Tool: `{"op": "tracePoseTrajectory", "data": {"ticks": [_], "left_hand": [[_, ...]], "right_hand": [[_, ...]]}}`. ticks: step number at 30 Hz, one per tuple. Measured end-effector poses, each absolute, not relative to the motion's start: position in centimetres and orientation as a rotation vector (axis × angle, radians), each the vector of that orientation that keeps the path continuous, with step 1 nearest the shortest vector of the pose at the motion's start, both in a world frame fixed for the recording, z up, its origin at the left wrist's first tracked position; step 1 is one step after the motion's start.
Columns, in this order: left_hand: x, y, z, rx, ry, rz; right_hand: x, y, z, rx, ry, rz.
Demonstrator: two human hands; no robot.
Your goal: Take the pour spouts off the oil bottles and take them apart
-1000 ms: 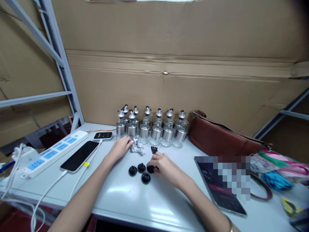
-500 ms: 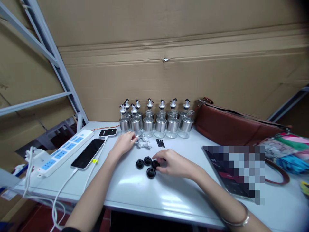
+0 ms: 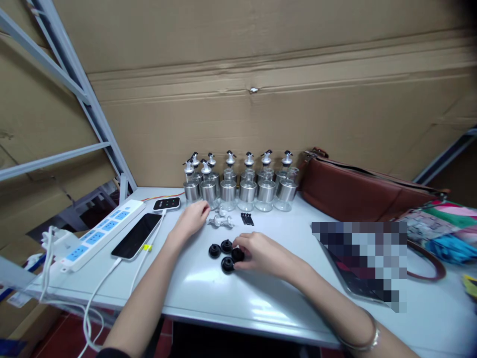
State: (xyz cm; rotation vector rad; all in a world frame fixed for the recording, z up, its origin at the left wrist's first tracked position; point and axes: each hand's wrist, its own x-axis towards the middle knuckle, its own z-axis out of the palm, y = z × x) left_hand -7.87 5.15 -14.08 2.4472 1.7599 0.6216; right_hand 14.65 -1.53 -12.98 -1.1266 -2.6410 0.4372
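Observation:
My right hand (image 3: 259, 253) has its thumb and fingers curved around a round black stopper (image 3: 237, 255) on the white table. Against it, at the thumb tip, lies another black stopper (image 3: 227, 265), and two more sit just left and behind. My left hand (image 3: 194, 217) rests further back with its fingers curled in; whether they hold anything is hidden. Beside its fingertips lie several silver pourer spouts (image 3: 223, 222). A short row of small black flip caps (image 3: 247, 219) lies to their right.
Glass bottles with steel sleeves (image 3: 248, 191) stand at the back, some topped with pourers. To the left are a power strip (image 3: 100, 233), a phone (image 3: 137, 236), a small white device (image 3: 167, 204) and cables. A brown bag (image 3: 354, 191) and a blurred-out tablet (image 3: 359, 283) lie right.
My right hand has shifted slightly left, and the front black stopper has slid left with it. My left fingers have drawn in, slightly away from the silver spouts.

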Motion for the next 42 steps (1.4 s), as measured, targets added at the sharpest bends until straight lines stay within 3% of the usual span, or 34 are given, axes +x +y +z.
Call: {"op": "tracePoseTrajectory", "data": {"ticks": [4,7,21,25,32,42], "left_hand": [[-8.2,4.6,-13.7,2.237,2.22,0.468],[-8.2,4.6,-14.3,2.134,2.298,0.277],[-7.0,4.5,-14.6,2.381,1.856,0.379],[-6.8,4.6,-15.2,2.36,1.721,0.573],[-5.9,5.5,-17.0,2.517,1.414,0.752],[-4.3,6.2,-18.1,2.547,1.305,0.855]], "right_hand": [[15.0,-1.6,-12.5,-1.159,-2.628,0.424],[15.1,-1.5,-12.3,-1.155,-2.631,0.385],[15.8,-1.3,-12.0,-1.137,-2.602,0.363],[15.7,-1.2,-12.4,-1.081,-2.588,0.421],[15.9,-0.3,-12.9,-1.159,-2.564,0.175],[15.8,-0.8,-12.1,-1.209,-2.529,0.121]]}}
